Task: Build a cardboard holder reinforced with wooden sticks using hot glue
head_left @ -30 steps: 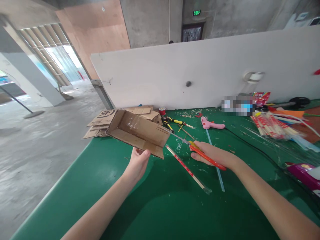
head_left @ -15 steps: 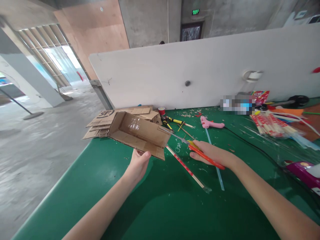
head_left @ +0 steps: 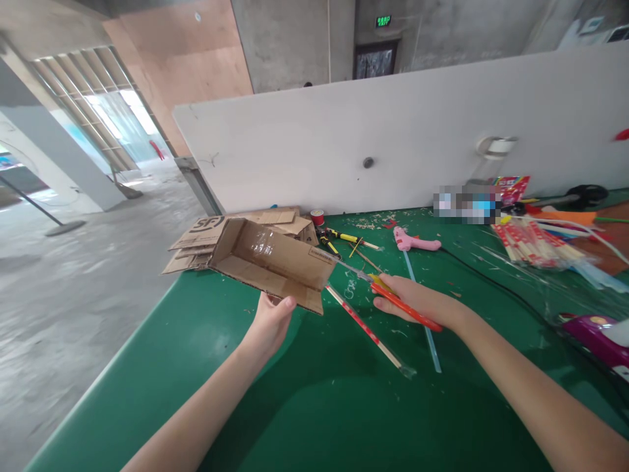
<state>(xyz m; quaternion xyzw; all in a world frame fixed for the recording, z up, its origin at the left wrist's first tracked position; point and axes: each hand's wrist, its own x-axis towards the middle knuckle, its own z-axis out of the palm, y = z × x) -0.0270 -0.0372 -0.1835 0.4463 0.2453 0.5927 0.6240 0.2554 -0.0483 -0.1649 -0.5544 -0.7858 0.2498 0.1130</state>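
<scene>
My left hand (head_left: 269,322) is closed on the lower edge of a folded piece of brown cardboard (head_left: 268,262), thumb on the near side. The cardboard stands bent like an open tray, with shiny clear tape or glue on its inner wall. My right hand (head_left: 407,299) is closed around a hand tool (head_left: 400,304) with orange and yellow handles and a slim silver front. Its thin tip points left at the cardboard's right end; whether they touch I cannot tell. Below the tip lies a wrapped pair of chopsticks (head_left: 363,329) on the green table.
Flattened cardboard (head_left: 196,242) is stacked behind the left hand. A pink glue gun (head_left: 415,241) with a clear blue glue stick (head_left: 432,351) and black cord lies beyond my right hand. Black-and-yellow tools (head_left: 330,244), a red spool (head_left: 317,217) and packaged chopsticks (head_left: 531,241) lie farther back.
Both hands stay nearly in place. The cardboard tilts very slightly, its left end a touch lower and farther left; the tool keeps its position beside it.
</scene>
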